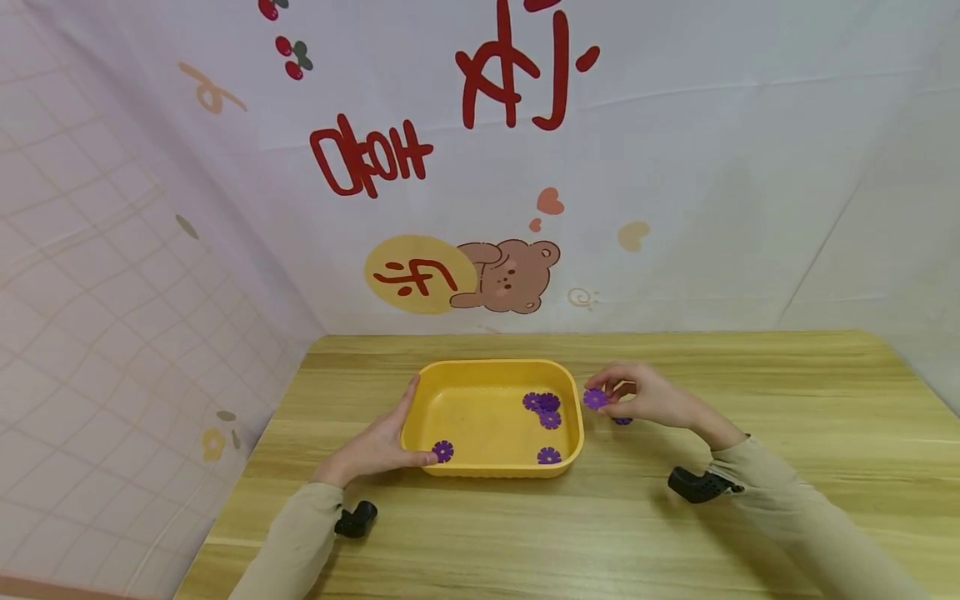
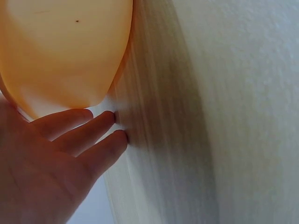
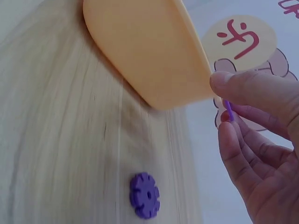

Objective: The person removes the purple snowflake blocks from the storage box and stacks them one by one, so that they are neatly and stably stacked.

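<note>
A yellow plastic basin [image 1: 487, 470] sits on the table with several purple snowflake discs inside, most of them clustered [image 1: 551, 418] toward its right side. My left hand [image 1: 377, 443] rests against the basin's left front corner, thumb at the front rim and straight fingers along the left side. Just off the basin's right rim, my right hand [image 1: 643, 398] pinches a purple snowflake disc [image 1: 596, 399] between thumb and fingers; the right wrist view shows that disc edge-on. Another purple snowflake disc [image 3: 145, 195] lies on the table below that hand, partly hidden in the head view.
The wood-grain table [image 1: 525, 533] meets a white printed cloth [image 1: 712, 208] at the back, with a bear [image 1: 513, 279] drawn on it. A gridded cloth hangs at the left. Each wrist wears a black device, one of them [image 1: 701, 485] on the right.
</note>
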Motion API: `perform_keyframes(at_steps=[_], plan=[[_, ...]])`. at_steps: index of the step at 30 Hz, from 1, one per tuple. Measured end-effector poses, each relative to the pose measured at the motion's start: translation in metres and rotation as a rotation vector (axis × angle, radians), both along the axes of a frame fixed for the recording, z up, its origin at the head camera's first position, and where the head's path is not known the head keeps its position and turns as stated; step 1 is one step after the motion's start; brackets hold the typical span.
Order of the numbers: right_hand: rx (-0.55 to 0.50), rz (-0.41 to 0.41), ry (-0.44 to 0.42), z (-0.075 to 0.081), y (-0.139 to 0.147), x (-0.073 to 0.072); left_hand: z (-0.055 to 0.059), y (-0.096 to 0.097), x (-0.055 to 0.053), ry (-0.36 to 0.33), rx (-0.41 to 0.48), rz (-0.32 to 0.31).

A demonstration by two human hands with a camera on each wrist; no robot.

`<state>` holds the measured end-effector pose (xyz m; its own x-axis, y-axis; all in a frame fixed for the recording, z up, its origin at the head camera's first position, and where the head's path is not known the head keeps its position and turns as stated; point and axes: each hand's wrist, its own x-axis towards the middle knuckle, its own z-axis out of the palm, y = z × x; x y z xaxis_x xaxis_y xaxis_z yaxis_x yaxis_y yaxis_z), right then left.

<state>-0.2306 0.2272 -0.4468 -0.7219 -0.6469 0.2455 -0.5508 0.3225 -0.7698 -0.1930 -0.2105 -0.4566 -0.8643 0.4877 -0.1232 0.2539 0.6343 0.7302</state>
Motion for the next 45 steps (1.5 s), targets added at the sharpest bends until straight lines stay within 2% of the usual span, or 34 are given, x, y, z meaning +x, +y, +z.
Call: perform_keyframes(at_steps=[6, 14, 18, 25, 30, 38, 45], plan=[[-0.020, -0.031, 0.014, -0.003, 0.010, 0.001, 0.000, 0.000, -0.001, 0.004, -0.027, 0.020], [0.046, -0.006, 0.016, -0.016, 0.017, 0.001, 0.000, -0.001, -0.002, 0.010, -0.028, 0.020], [0.059, -0.025, 0.018, -0.023, 0.021, 0.002, 0.000, 0.000, -0.002, 0.009, -0.027, 0.020], [0.045, -0.088, 0.020, -0.030, 0.028, 0.005, 0.000, -0.001, -0.001, 0.009, -0.026, 0.021], [0.077, -0.143, 0.027, -0.037, 0.032, 0.005, 0.000, -0.001, 0.000, 0.009, -0.023, 0.020], [0.129, -0.191, 0.070, -0.043, 0.032, 0.004, -0.001, -0.001, 0.000, 0.009, -0.018, 0.021], [0.145, -0.222, 0.071, -0.045, 0.031, 0.005, 0.000, -0.001, 0.000, -0.006, 0.018, 0.017]])
